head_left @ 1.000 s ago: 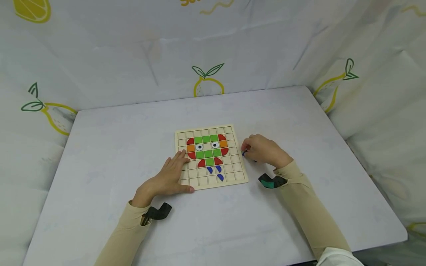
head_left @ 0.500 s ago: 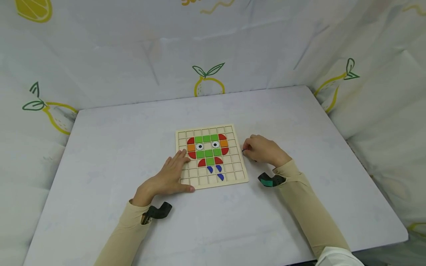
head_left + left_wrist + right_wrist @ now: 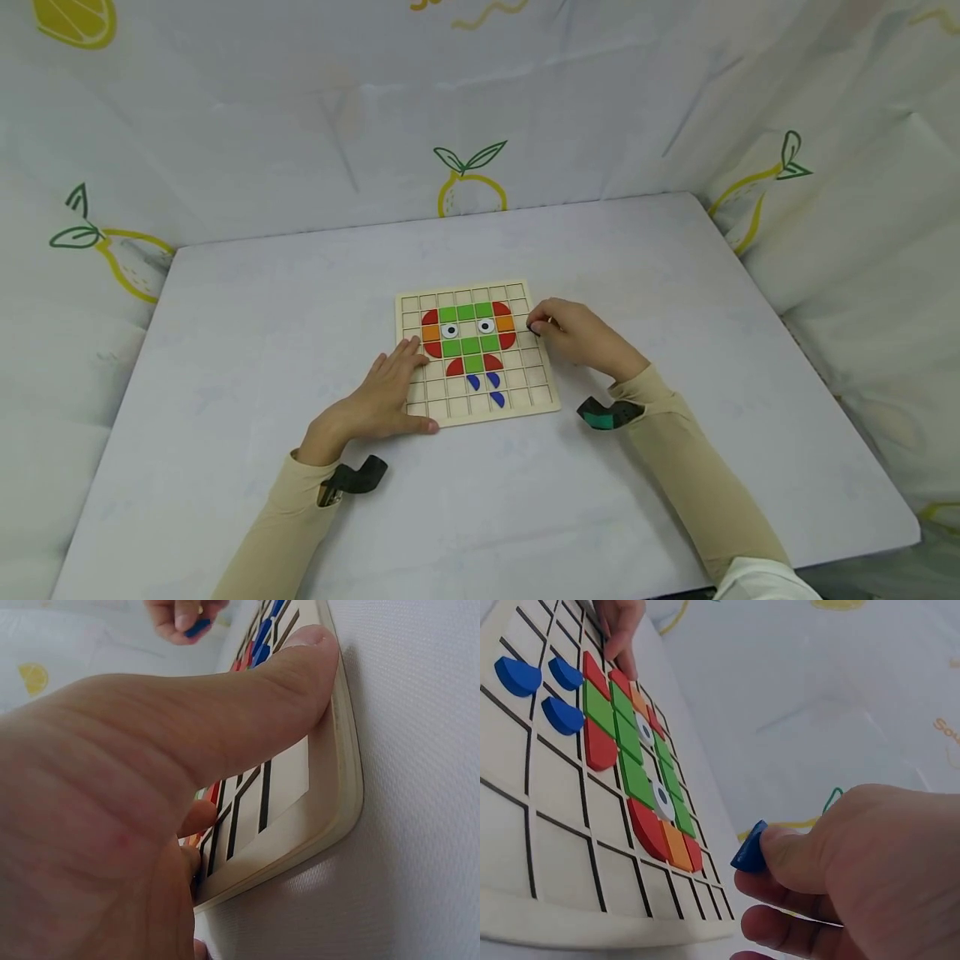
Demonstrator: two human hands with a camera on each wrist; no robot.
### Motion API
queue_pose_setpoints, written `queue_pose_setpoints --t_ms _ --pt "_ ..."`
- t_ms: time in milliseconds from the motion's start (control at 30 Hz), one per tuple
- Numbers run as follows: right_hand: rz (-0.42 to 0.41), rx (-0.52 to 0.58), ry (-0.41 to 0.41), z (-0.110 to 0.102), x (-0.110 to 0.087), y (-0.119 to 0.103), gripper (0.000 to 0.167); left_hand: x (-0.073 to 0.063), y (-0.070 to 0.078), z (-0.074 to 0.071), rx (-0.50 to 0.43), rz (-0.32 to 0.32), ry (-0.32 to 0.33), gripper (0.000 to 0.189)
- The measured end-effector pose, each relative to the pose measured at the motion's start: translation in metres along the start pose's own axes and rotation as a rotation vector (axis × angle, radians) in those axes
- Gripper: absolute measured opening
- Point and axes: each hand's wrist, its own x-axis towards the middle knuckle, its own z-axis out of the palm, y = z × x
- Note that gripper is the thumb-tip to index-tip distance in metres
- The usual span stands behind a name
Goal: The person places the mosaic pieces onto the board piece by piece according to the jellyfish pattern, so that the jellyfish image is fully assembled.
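A pale square grid board (image 3: 536, 396) lies on the table, bearing a figure of green, red and orange tiles with two eye discs. Three blue pieces (image 3: 497, 400) sit on the grid below the figure, some askew to the cells. My left hand (image 3: 378, 404) rests on the board's left side, fingers extended; its thumb lies along the near edge, as the left wrist view also shows. Between thumb and index finger, my right hand (image 3: 585, 337) pinches another small blue piece (image 3: 750, 851) with a curved side, held above the board's right edge.
The white table (image 3: 225, 375) extends on all sides of the board. Behind it and to the sides hang white cloth walls (image 3: 285, 125) with lemon drawings. A dark wrist device (image 3: 611, 414) is strapped to each forearm.
My right hand has lifted from the table beside the board and moved left and slightly away, carrying a blue piece over the board's right edge. The left hand stays put.
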Motion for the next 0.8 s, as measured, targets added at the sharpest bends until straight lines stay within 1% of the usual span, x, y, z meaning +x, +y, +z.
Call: queue_pose_setpoints --t_ms 100,267,367,500,667,800 --pt "-0.02 0.06 -0.004 0.005 0.0 -0.007 0.017 0.0 0.0 0.0 0.002 0.004 0.005 0.099" --pt "-0.075 0.091 -0.05 0.012 -0.003 -0.018 0.015 0.001 0.0 0.001 0.006 -0.001 0.003 0.099" --pt "-0.104 0.089 -0.078 0.016 -0.004 -0.023 0.014 0.001 0.0 0.001 0.006 -0.008 -0.001 0.1" --pt "-0.136 0.069 -0.093 0.019 -0.006 -0.028 0.013 0.001 0.0 0.001 0.009 -0.006 0.001 0.1" --pt "-0.156 0.061 -0.105 0.023 -0.008 -0.032 0.013 0.0 -0.001 0.001 0.012 0.004 0.005 0.1" --pt "-0.167 0.054 -0.137 0.027 -0.008 -0.036 0.015 0.0 -0.001 0.001 0.012 0.006 0.004 0.1"
